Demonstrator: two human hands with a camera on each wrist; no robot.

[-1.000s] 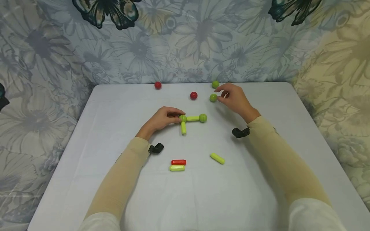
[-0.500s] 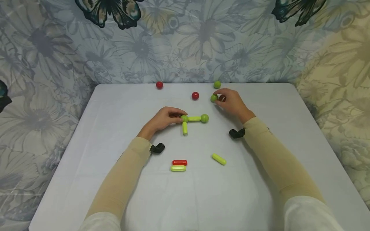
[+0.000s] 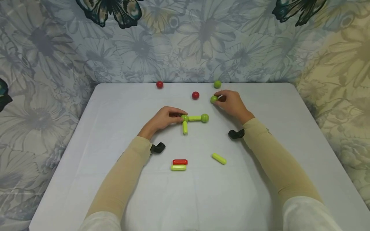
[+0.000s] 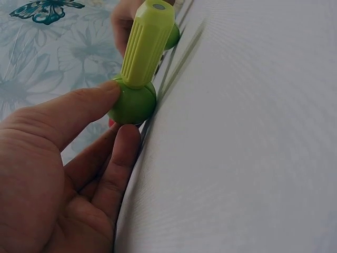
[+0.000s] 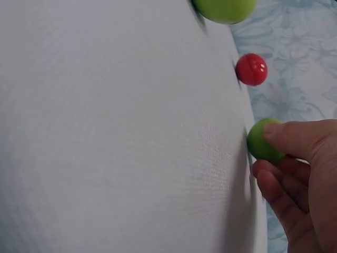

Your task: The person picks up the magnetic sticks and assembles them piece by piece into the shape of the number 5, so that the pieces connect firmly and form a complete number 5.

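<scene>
My left hand [image 3: 166,118] pinches a green ball [image 4: 132,103] between thumb and fingers. That ball is the corner of a joined piece: one lime-green stick [image 3: 195,118] runs right to a second green ball [image 3: 205,118], and another lime-green stick [image 4: 143,47] points toward me. Farther back on the right, my right hand [image 3: 232,102] pinches a loose green ball [image 5: 262,141] with the thumb on its side and fingertips beneath. In the head view, another green ball [image 3: 217,84] lies just behind that hand, at the table's far edge.
Two red balls, one left [image 3: 159,84] and one nearer the middle [image 3: 195,95], lie toward the back of the white table [image 3: 130,205]. Nearer me, a red stick [image 3: 180,162] and a lime-green stick [image 3: 178,167] lie side by side. A third loose stick [image 3: 219,158] lies slanted to their right.
My right hand has closed its thumb and fingers on the loose green ball and shifted slightly toward me with it. The left hand keeps its hold on the joined piece.
</scene>
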